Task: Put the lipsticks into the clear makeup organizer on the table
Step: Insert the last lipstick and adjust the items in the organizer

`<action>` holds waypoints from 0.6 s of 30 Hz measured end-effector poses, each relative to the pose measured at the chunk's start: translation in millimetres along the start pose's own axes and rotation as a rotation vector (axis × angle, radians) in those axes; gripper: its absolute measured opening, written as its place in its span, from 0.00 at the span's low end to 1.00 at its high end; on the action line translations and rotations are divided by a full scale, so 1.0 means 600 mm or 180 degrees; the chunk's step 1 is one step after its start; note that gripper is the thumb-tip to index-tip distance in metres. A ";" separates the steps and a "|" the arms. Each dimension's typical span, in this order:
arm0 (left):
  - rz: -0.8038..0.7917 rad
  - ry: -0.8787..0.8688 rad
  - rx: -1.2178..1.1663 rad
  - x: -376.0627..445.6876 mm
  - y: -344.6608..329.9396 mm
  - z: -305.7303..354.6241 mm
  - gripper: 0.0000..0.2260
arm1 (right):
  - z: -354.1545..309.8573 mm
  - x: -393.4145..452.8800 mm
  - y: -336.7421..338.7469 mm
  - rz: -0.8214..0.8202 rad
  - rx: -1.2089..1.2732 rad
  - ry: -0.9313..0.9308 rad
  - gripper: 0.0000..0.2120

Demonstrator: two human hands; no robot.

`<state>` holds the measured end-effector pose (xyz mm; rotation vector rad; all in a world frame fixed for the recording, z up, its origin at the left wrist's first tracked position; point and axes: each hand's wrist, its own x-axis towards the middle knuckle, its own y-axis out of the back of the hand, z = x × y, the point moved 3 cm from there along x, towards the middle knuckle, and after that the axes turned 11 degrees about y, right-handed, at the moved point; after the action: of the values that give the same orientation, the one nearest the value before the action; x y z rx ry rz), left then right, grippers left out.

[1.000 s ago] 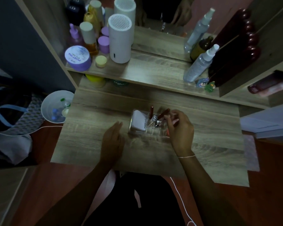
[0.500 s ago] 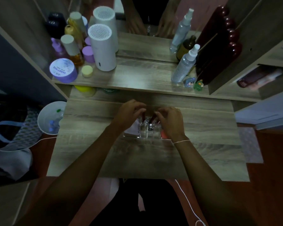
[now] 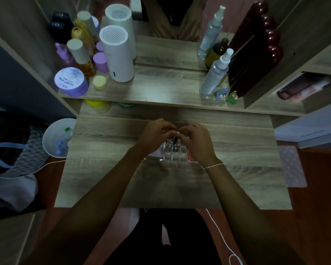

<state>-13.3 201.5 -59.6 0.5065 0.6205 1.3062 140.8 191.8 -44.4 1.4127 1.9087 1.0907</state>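
Both hands are meeting over the clear organizer on the table. Left hand and right hand are pinching together at a dark lipstick; whose grip is holding it, I can't tell.

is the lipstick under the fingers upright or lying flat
Upright: the dark lipstick stands on end in the clear organizer, top at the fingertips.

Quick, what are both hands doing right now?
Left hand: fingers curled over the clear organizer; any grip cannot be told.
Right hand: fingers pinched above the organizer; contents cannot be told.
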 end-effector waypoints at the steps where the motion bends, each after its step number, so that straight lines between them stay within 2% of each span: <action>1: -0.0005 0.0006 0.0007 -0.001 -0.001 0.000 0.08 | -0.001 -0.001 0.001 0.0018 0.0016 0.0011 0.10; 7: 0.0062 -0.0034 0.0019 -0.006 0.001 0.001 0.08 | -0.005 -0.007 0.010 0.0126 0.0035 0.0038 0.07; 18: 0.0176 -0.0026 -0.0080 -0.013 0.006 -0.005 0.08 | -0.009 -0.011 0.017 0.0087 0.0111 -0.0088 0.11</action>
<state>-18.8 194.5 -58.5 0.5111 0.5861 1.3619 144.2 185.4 -33.5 1.4693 1.9028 1.0501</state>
